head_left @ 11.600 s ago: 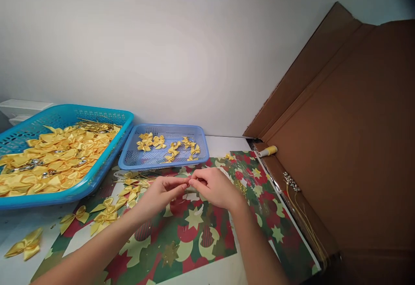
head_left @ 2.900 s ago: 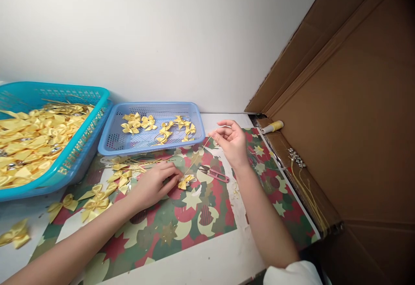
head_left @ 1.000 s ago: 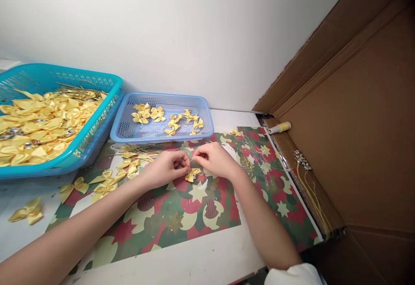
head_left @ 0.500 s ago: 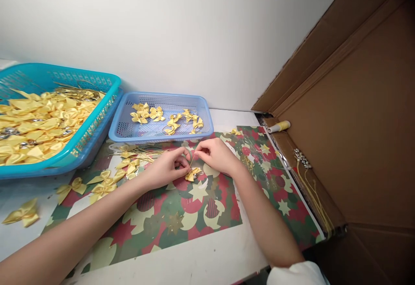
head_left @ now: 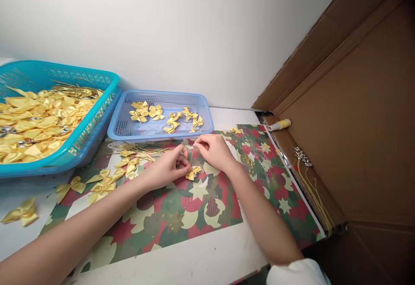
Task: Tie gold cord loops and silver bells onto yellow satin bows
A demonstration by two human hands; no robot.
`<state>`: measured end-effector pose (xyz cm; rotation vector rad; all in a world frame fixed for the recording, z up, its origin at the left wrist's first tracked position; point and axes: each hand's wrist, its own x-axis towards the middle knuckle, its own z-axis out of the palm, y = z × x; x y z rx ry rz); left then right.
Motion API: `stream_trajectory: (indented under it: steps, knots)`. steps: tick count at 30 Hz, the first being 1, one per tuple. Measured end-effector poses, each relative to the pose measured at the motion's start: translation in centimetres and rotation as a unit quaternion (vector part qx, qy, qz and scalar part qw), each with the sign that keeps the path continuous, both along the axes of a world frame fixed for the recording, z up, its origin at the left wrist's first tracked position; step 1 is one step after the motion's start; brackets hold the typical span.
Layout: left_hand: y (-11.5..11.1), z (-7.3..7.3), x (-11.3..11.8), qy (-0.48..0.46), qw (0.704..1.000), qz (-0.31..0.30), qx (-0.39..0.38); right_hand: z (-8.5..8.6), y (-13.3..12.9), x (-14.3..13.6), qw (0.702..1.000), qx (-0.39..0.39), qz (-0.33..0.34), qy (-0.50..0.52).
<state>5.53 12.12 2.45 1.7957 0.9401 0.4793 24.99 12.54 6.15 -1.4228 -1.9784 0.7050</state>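
Observation:
A small yellow bow [head_left: 194, 173] with a silvery piece on it is pinched in the fingertips of my left hand [head_left: 171, 166], just above the patterned sheet. A thin gold cord [head_left: 192, 157] runs up from the bow to my right hand [head_left: 213, 151], whose thumb and forefinger are pressed together on its upper end. Left of my left hand, loose yellow bows [head_left: 103, 185] and a bundle of gold cords [head_left: 145, 152] lie on the sheet.
A turquoise basket [head_left: 94, 126] heaped with yellow bows stands at the left. Behind my hands is a blue basket [head_left: 162, 137] holding several bows. A thread spool [head_left: 279, 125] and silvery pieces [head_left: 302, 157] rest on the cardboard edge at the right.
My right hand has moved slightly up, away from the bow, and more of the cord shows between my hands. My left hand stays at the bow.

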Motion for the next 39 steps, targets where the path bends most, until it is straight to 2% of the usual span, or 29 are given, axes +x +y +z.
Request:
stream_trajectory:
  steps: [13, 20, 28, 39]
  knots:
    - [-0.5, -0.1, 0.2, 0.014, 1.000, 0.020, -0.016, -0.5, 0.4, -0.3, 0.999, 0.025, -0.039, -0.006]
    - [-0.8, 0.5, 0.3, 0.041, 0.999, 0.010, -0.013, -0.8, 0.5, -0.4, 0.999, 0.017, -0.043, -0.011]
    - [-1.4, 0.5, 0.7, 0.023, 0.999, 0.020, -0.019, -0.9, 0.6, -0.5, 0.999, 0.016, -0.043, -0.004]
    - [-1.2, 0.4, 0.5, 0.010, 0.996, 0.032, -0.086, -0.5, 0.4, -0.4, 1.000, -0.008, -0.021, 0.004]
